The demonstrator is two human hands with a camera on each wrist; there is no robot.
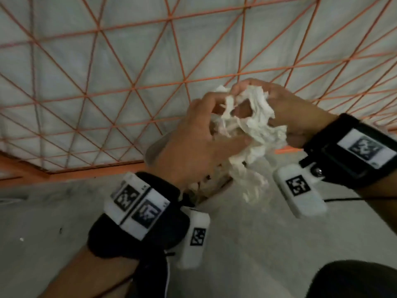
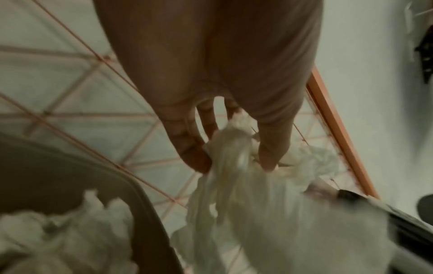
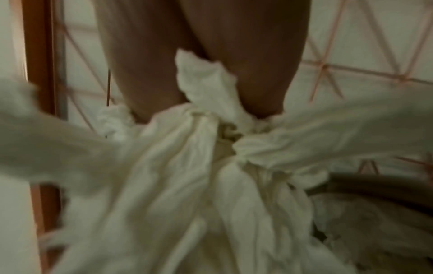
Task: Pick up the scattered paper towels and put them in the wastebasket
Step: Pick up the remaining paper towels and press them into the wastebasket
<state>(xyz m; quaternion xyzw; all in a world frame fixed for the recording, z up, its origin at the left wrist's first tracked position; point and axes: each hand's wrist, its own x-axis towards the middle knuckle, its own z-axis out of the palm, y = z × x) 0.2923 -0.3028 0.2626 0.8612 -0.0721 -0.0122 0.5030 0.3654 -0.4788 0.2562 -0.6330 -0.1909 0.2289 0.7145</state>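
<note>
While both hands meet in mid-air, one item is held between them: a bunch of crumpled white paper towels (image 1: 253, 130), hanging loose below the fingers.

Left hand (image 1: 197, 143): fingers curled, thumb and fingertips pinching the upper part of the bunch; in the left wrist view the thumb and a finger (image 2: 187, 148) close on a twisted neck of paper (image 2: 234, 166).

Right hand (image 1: 285, 104): fingers curled over the far side of the same bunch; in the right wrist view its fingers (image 3: 262, 89) press into gathered folds of paper (image 3: 211, 148).

Wastebasket: a dark curved rim (image 2: 145, 204) shows at the lower left of the left wrist view, with white crumpled paper (image 2: 65, 231) inside; the same rim (image 3: 374, 183) appears at the right in the right wrist view. The held bunch hangs beside and above that rim, not inside it.

Surroundings: a pale panel crossed by an orange triangular grid (image 1: 107, 82), edged by an orange border (image 1: 64, 173), and grey floor (image 1: 53, 222) nearer the person. Black wrist straps carrying white marker blocks (image 1: 137, 209) sit on both wrists.
</note>
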